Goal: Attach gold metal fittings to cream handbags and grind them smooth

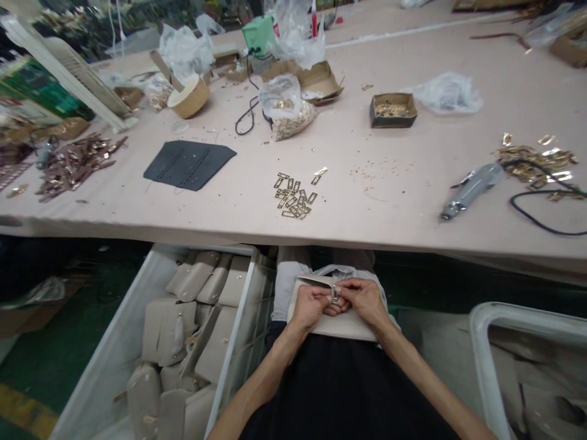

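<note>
A beige bag (343, 329) lies across the lap with its flap raised. At its front edge, my left hand (308, 307) is closed, fingers pinching the bag's edge. My right hand (367, 300) is closed beside it, thumb and fingers on a small rectangular metal frame (335, 294) that stands upright between the two hands. The fingertips partly hide where the frame meets the bag. On the table ahead lies a loose pile of similar metal frames (293, 201).
A grey electric screwdriver (474, 188) rests right, near gold metal parts (536, 160). Behind stand a small box of screws (393, 111) and a bag of small parts (291, 119). A dark flat panel (189, 164) lies left. Crates with beige bags flank the lap: left crate (245, 293), right crate (479, 354).
</note>
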A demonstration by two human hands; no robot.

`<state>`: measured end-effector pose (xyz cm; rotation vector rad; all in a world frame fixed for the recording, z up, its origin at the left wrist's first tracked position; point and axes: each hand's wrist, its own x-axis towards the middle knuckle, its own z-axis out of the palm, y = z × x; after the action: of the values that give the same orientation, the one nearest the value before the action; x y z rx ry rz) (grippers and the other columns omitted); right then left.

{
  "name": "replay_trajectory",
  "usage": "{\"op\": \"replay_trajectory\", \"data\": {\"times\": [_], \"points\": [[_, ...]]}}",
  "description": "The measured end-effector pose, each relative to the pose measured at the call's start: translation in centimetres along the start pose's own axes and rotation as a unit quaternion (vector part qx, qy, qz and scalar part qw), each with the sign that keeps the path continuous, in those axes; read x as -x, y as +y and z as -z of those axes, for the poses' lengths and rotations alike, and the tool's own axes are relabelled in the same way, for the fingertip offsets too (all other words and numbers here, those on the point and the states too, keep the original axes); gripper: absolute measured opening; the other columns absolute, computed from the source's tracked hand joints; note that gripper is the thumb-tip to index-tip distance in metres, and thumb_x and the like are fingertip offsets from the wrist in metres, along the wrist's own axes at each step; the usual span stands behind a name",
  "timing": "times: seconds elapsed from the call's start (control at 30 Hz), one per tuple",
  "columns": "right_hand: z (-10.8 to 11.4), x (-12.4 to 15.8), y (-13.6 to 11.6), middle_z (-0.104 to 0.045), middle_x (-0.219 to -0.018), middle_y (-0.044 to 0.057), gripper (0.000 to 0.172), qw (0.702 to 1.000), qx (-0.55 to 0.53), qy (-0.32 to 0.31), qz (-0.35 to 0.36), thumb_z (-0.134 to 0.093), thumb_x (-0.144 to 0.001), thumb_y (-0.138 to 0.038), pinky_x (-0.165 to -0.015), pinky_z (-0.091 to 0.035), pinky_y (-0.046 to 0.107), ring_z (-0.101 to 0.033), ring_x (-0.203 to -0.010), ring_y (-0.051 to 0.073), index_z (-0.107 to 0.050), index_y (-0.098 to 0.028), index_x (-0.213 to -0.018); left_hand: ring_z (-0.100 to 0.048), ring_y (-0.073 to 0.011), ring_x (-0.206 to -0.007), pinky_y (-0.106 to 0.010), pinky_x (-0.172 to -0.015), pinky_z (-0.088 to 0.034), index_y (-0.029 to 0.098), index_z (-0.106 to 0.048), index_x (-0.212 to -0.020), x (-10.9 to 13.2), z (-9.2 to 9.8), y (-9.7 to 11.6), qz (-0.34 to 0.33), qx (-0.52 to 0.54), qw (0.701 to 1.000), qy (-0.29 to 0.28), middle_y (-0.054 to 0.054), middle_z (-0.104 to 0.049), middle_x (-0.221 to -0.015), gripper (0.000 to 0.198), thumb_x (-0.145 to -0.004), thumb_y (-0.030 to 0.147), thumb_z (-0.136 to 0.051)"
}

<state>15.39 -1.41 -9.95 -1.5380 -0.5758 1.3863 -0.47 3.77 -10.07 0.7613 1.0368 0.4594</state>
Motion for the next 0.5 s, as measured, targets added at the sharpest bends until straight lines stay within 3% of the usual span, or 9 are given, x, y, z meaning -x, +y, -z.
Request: {"op": "replay_trajectory", "data": {"times": [0.33,0.5], "points": [[-0.74,0.25,0.64,-0.070,-0.061,0.007,0.034,1.000,0.026,0.008,-0.007,-0.081,-0.074,-0.047,-0.046,-0.051,0.028,-0.061,-0.047,0.019,-0.077,-0.014,-0.085,-0.074,-0.0192,-0.057,-0.024,-0.056,-0.060,0.005,-0.080,-0.078,0.57,0.25,0.06,0.000,0.007,1.000,-0.013,-0.016,-0.078,-0.072,0.028,-0.067,0.031,-0.083],[-0.92,0.28,0.89,-0.068,-0.061,0.006,0.034,0.999,0.050,0.009,0.010,-0.078,-0.076,-0.047,-0.048,-0.051,0.030,-0.062,-0.050,0.021,-0.075,-0.014,-0.086,-0.072,-0.0204,-0.051,-0.026,-0.050,-0.060,0.005,-0.076,-0.076,0.25,0.03,-0.52,0.007,0.009,1.000,0.023,-0.015,-0.076,-0.064,0.038,-0.062,0.037,-0.090]]}}
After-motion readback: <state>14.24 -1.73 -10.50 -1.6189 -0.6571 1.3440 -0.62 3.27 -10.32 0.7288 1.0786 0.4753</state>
